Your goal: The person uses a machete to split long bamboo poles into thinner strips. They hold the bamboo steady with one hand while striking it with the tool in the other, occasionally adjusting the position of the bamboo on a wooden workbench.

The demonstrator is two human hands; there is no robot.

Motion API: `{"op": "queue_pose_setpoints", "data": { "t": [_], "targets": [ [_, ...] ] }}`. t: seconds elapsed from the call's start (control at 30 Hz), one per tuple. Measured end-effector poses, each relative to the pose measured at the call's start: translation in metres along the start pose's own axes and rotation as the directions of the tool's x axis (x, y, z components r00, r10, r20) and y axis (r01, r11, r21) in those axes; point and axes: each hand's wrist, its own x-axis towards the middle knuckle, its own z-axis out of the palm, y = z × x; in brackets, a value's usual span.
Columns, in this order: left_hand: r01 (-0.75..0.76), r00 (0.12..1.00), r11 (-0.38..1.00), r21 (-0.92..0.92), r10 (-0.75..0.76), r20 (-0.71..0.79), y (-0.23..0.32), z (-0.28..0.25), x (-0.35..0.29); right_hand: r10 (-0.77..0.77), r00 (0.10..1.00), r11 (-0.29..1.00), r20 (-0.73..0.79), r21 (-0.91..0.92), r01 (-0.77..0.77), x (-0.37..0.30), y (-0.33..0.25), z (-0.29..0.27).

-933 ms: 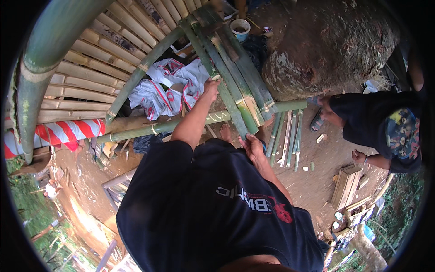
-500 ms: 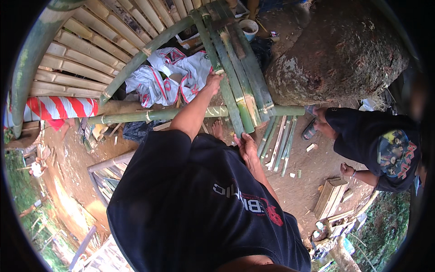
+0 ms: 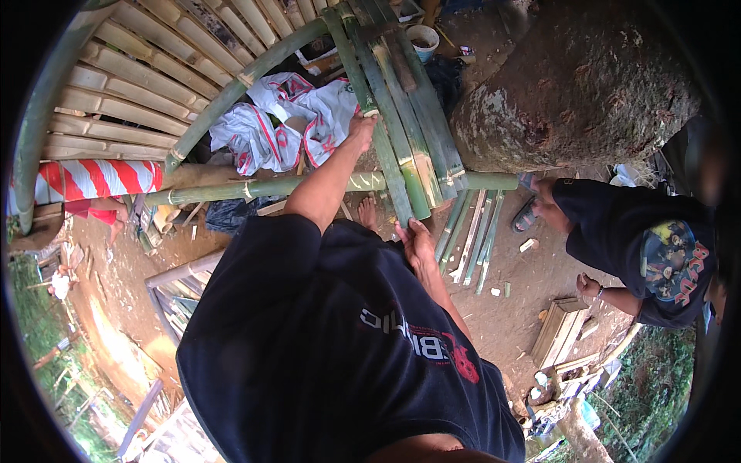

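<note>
Several split green bamboo slats lie side by side over a horizontal bamboo pole (image 3: 278,187). My left hand (image 3: 360,131) is closed around the left edge of the outermost bamboo slat (image 3: 388,166), about midway along it. At that slat's near end, close to my body, my right hand (image 3: 417,241) is closed with the thumb on top; its lower fingers are partly hidden. The neighbouring slats (image 3: 417,147) extend away from me, with pale peeled patches on their upper faces.
A curved bamboo frame with slats (image 3: 147,77) rises at the far left, beside white plastic sacks (image 3: 285,123). A large boulder (image 3: 571,100) stands at right. A co-worker in a dark shirt (image 3: 641,247) is nearby. Cut bamboo strips (image 3: 472,235) lie on the ground; a white bucket (image 3: 422,40) stands behind.
The whole view has shifted slightly. Both hands keep their hold on the same bamboo slat, with no clear movement of it.
</note>
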Motion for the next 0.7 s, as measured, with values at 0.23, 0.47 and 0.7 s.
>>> {"op": "queue_pose_setpoints", "data": {
  "t": [0.23, 0.47, 0.7],
  "targets": [
    [0.026, 0.999, 1.0, -0.005, -0.026, -0.043, 0.0, -0.002, 0.003, 0.003, 1.0, 1.0, -0.003, 0.016, -0.003, -0.005, -0.001, 0.006],
    [0.042, 0.998, 0.998, 0.045, -0.04, -0.037, 0.012, 0.005, -0.011, -0.004, 1.0, 0.999, 0.006, 0.033, 0.004, -0.001, -0.002, 0.004],
    [0.027, 1.0, 1.0, -0.009, -0.027, 0.009, -0.004, -0.01, 0.01, 0.001, 1.0, 0.999, -0.025, 0.045, 0.0, -0.006, -0.002, 0.009]
  ]
}}
